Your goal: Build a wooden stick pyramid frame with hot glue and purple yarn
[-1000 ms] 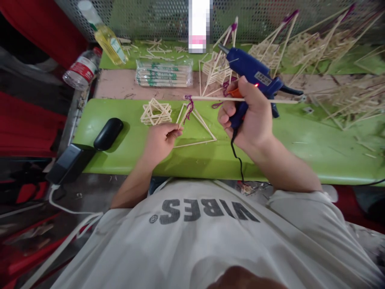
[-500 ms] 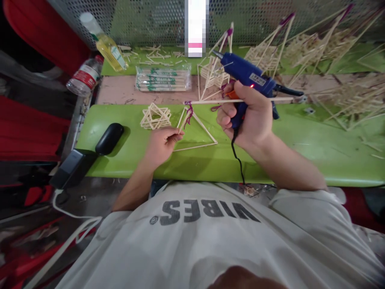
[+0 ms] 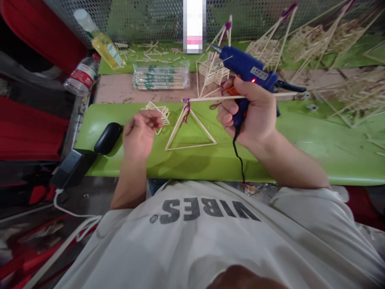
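Note:
My right hand (image 3: 252, 106) is wrapped round a blue hot glue gun (image 3: 245, 66) with an orange trigger and a lit red light; its nozzle points to the upper left. A long thin wooden stick (image 3: 207, 98) runs behind my right thumb, its left end tied with purple thread (image 3: 187, 110). Below the thread, a triangle frame of sticks (image 3: 192, 147) rests on the green surface. My left hand (image 3: 140, 132) is loosely curled with fingers partly apart, over the left side of a small star-shaped stick lattice (image 3: 162, 114). Whether its fingertips touch the lattice is hard to see.
A plastic-wrapped pack of sticks (image 3: 161, 77) lies behind, near loose stick pieces (image 3: 155, 52). Two bottles, one of yellow liquid (image 3: 105, 48) and one red-labelled (image 3: 82, 76), stand left. A black case (image 3: 108, 138) lies nearer. Finished stick structures (image 3: 267, 50) fill the back right.
My left hand has let go of the stick at the triangle frame and moved left to the star-shaped lattice. My right hand with the glue gun has hardly moved.

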Tool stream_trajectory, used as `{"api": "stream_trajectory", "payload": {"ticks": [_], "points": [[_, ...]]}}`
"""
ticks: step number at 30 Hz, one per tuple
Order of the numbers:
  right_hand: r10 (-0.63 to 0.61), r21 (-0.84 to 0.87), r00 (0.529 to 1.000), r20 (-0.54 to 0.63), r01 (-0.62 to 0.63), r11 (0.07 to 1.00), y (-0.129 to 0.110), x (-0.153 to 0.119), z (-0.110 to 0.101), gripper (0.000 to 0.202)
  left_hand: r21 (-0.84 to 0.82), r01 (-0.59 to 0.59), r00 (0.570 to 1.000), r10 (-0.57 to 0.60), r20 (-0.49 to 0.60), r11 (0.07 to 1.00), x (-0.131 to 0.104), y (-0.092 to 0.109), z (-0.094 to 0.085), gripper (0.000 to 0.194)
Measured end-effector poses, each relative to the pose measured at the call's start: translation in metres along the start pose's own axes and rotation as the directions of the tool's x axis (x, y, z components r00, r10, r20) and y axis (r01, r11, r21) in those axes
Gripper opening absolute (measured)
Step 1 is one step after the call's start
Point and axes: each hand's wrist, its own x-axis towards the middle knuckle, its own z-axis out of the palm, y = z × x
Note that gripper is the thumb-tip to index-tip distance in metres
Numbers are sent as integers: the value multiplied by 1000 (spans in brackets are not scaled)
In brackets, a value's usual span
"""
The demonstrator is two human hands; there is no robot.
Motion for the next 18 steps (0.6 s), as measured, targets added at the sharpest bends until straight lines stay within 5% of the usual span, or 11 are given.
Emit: {"api": "stream_trajectory", "payload": {"ticks": [3, 6, 9, 13, 16, 18], "points": [[-3, 3, 1000, -9, 3, 1000, -4, -3, 3, 34, -111, 91, 996, -90, 15, 990, 6, 11, -4, 53], [-18, 13, 1000, -20, 19, 1000, -10, -7, 7, 34, -196, 65, 998, -59, 39, 978, 16, 29, -3, 44], [-45, 19, 999, -24, 46, 999, -16, -11, 8, 31, -304, -99, 993, 112, 23, 947, 35, 53, 1, 41], [-99, 29, 995, 9, 98, 995, -23, -13, 7, 33, -428, -357, 929, 363, -72, 830, 61, 91, 7, 47], [-127, 27, 992, 19, 127, 992, -29, -13, 6, 37, -310, -390, 911, 413, 9, 867, 69, 120, 12, 55], [-130, 31, 991, 23, 130, 991, -33, -13, 5, 35, -197, -345, 936, 352, 1, 918, 70, 135, 16, 59]]}}
